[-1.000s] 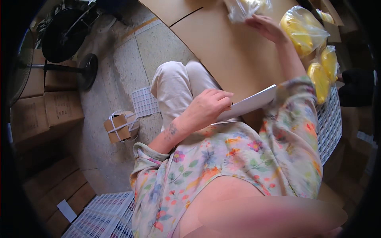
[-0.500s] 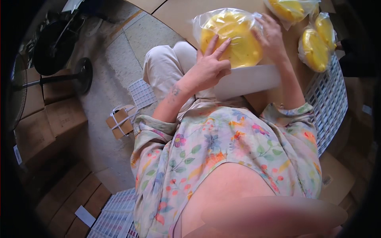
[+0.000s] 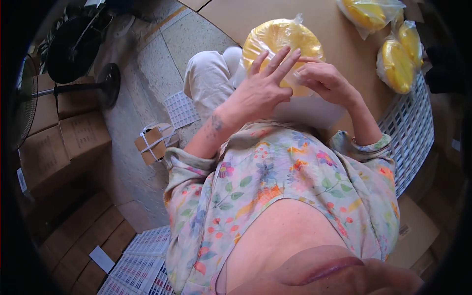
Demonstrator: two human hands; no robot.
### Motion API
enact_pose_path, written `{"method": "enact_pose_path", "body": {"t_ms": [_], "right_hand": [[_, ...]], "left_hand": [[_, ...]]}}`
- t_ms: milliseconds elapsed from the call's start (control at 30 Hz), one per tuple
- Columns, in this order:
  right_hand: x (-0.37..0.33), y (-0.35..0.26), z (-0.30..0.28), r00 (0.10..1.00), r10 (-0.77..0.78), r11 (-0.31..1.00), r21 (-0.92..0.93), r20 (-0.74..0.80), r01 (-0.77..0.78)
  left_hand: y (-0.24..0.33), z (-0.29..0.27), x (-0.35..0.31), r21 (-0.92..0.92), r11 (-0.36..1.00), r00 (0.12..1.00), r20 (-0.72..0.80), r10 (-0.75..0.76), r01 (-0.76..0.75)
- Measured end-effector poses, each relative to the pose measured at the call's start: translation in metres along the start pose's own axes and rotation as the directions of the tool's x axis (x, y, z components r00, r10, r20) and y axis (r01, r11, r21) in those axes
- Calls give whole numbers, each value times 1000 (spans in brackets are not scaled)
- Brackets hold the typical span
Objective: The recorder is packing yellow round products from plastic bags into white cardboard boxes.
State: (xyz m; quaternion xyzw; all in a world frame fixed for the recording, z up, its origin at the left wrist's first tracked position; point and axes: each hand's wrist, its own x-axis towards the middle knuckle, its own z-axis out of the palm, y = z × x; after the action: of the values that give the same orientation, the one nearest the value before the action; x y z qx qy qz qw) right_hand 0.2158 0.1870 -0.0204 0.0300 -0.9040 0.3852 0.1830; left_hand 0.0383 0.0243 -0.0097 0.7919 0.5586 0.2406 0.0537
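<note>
A round yellow item [image 3: 290,32] in a clear plastic bag stands tilted in front of me, over the near edge of the brown table. Across its lower face my left hand [image 3: 268,88] lies with the fingers spread. My right hand [image 3: 327,81] is at the lower right of the item, fingers bent and closed on the bag's film at that edge; the fingertips are partly hidden. Below both hands shows a pale, flat-sided piece [image 3: 312,112], whose kind I cannot make out.
More bagged yellow items lie at the far right, one [image 3: 366,14] at the back and a pair [image 3: 397,66] nearer. A woven plastic seat [image 3: 408,128] is beside my right arm. On the left are a standing fan [image 3: 101,88], cartons [image 3: 44,152] and a strapped brown packet [image 3: 152,145].
The loose film around the yellow item has been drawn in closer. My right hand has come down and left from the upper right edge; my left fingers have spread wider.
</note>
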Motion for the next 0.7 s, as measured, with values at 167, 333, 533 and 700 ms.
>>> {"method": "enact_pose_path", "body": {"t_ms": [167, 333, 533, 700], "right_hand": [[1, -14, -13, 976, 128, 923, -382, 179, -51], [-8, -20, -22, 982, 110, 811, -585, 154, 1], [-15, -1, -6, 968, -82, 699, -679, 237, 225], [-27, 19, -6, 974, -194, 667, -712, 121, 221]], "left_hand": [[-14, 8, -2, 12, 999, 997, 67, 40, -41], [-8, 0, -15, 137, 990, 991, 124, -52, 35], [-2, -1, -20, 120, 993, 995, 104, 5, -17], [-3, -1, -27, 179, 984, 988, 151, -33, 6]]}}
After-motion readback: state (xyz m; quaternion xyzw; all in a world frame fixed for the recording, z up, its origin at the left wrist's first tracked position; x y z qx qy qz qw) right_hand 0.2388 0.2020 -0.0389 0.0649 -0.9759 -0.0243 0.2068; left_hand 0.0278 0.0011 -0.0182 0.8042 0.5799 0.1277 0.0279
